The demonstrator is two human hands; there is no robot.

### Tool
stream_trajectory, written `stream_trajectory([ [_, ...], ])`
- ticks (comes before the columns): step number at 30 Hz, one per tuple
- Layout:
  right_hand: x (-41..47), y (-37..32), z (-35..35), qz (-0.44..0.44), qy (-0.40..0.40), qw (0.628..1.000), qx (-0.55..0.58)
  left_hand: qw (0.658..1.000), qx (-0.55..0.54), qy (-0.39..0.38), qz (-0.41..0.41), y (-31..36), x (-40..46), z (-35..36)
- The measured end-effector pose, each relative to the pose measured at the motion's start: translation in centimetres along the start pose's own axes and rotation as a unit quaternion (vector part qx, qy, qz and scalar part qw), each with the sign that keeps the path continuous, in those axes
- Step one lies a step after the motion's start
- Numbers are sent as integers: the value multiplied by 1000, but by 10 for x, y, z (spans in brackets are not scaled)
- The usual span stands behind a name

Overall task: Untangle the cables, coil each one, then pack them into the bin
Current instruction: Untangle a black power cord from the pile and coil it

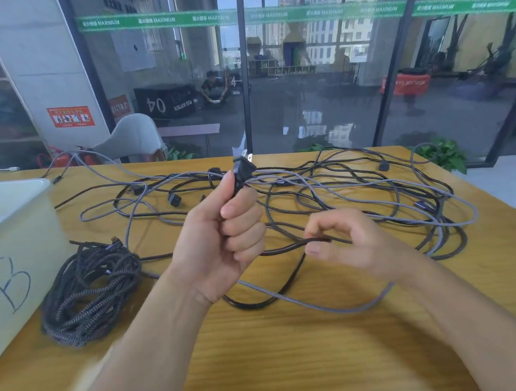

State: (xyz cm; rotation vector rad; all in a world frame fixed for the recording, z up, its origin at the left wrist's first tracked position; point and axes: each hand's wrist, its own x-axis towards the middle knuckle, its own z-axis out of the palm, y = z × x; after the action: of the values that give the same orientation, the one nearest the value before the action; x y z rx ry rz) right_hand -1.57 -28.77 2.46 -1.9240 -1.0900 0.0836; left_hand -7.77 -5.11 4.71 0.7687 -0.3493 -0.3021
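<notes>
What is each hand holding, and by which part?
Left hand grips the black power cable just below its plug; right hand pinches the same cable further along.

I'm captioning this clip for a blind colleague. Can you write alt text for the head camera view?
A left hand grips a black cable just below its plug while the right hand pinches the same cable further along, above a wooden table. Behind them sprawls a tangle of black and grey cables; a coiled braided cable lies beside a white bin marked B.

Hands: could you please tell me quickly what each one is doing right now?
Left hand: closed around the black cable, plug pointing up.
Right hand: pinching the same cable.
</notes>
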Motion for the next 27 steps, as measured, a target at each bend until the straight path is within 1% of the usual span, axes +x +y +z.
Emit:
stream_trajectory([
  [2,0,1,-7,34,-48,998,-26,1000,15,-3,-3,0,0,0],
  [4,-1,7,-15,60,-69,992,-92,1000,26,1,-4,1,0,-1],
  [7,-6,16,-28,69,-24,972,-223,1000,11,-7,2,6,-1,-5],
  [10,-9,21,-36,53,27,960,-273,1000,0,-6,14,12,-3,-8],
  [13,-9,20,-35,34,72,961,-265,999,31,36,22,12,-5,-6],
  [15,-11,15,-30,43,70,968,-235,996,61,68,26,11,-6,-4],
  [17,-15,9,-23,65,35,981,-179,992,78,90,30,9,-5,-4],
  [19,-17,5,-10,79,-32,986,-143,991,79,101,25,8,-4,-3],
  [21,-15,6,4,69,-75,979,-176,990,102,101,6,6,-3,-3],
  [22,-14,8,8,66,-73,974,-202,987,127,103,-11,5,-3,-3],
  [25,-13,17,6,76,-15,961,-265,967,218,118,-63,1,0,-2],
  [27,-13,21,0,93,21,951,-293,953,269,119,-76,-2,0,-2],
])
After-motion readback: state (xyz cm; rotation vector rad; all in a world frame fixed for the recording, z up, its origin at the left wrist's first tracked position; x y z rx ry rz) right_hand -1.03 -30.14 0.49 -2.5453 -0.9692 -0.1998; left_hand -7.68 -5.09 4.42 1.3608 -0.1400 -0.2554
